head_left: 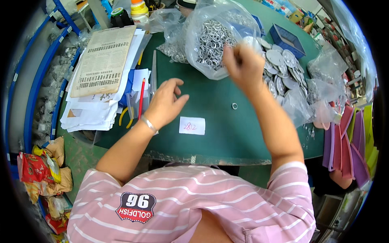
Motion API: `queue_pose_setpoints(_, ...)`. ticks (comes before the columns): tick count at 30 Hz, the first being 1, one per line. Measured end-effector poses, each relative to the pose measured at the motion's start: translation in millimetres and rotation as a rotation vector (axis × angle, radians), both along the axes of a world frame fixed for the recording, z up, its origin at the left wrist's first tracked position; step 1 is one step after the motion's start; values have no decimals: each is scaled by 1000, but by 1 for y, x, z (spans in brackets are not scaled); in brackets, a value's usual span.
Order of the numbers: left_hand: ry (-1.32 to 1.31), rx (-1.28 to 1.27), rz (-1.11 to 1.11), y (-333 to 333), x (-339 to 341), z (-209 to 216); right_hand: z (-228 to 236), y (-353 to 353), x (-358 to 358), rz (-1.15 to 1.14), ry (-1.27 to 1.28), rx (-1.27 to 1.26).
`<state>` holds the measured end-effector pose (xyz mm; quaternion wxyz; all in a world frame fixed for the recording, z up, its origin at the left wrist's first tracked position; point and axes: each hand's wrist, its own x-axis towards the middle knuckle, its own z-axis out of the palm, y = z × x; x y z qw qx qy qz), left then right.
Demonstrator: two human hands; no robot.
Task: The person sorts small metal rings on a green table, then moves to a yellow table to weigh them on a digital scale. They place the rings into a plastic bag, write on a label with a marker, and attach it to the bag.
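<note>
While the right hand shows, in the head view, over the right part of a clear bag of rings, the left hand is above the table, nearer the body and to the left. Right hand: fingers curled, motion-blurred; whether it grasps a ring cannot be told. Left hand: released, thumb spread from loosely bent fingers; bracelet, silver, at the wrist. Rings: silver, heaped in the open bag, far side of the table. Loose ring: one, on the table, between the bag and the near edge, well apart from the heap. Card: white, marked by hand in red, flat on the table, near the left hand. Discs: silver-grey, round, piled right of the bag. Tray: blue, rectangular, just beyond the discs. Pencil: red, left of the left hand. Papers: white, stacked at the left; printed sheet, yellowed, on top. Strips: red, purple and yellow-green, at the far right
</note>
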<state>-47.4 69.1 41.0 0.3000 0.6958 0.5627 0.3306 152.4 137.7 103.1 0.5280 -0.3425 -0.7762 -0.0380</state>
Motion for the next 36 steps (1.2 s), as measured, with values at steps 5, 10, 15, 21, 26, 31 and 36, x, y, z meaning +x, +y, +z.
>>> queue_pose_setpoints(5,332,28,-268,-9,11,-5,23,59,26,30,-169,432)
queue_pose_setpoints(10,478,-21,-270,-35,8,-37,-27,-33,61,-198,-528,-619)
queue_pose_setpoints(15,265,-83,-293,-30,9,-44,-103,-53,80,-177,-391,-882)
queue_pose_setpoints(21,-329,-337,-112,-8,7,-5,-64,-51,66,-62,-597,-1132)
queue_pose_setpoints(26,-455,-439,-102,-7,1,17,32,-7,29,-41,-234,-362)
queue_pose_setpoints(31,-457,-371,-145,-8,4,26,43,-11,-3,139,-262,-506)
queue_pose_setpoints(36,-655,-35,-96,12,4,38,44,-30,5,104,-380,-668)
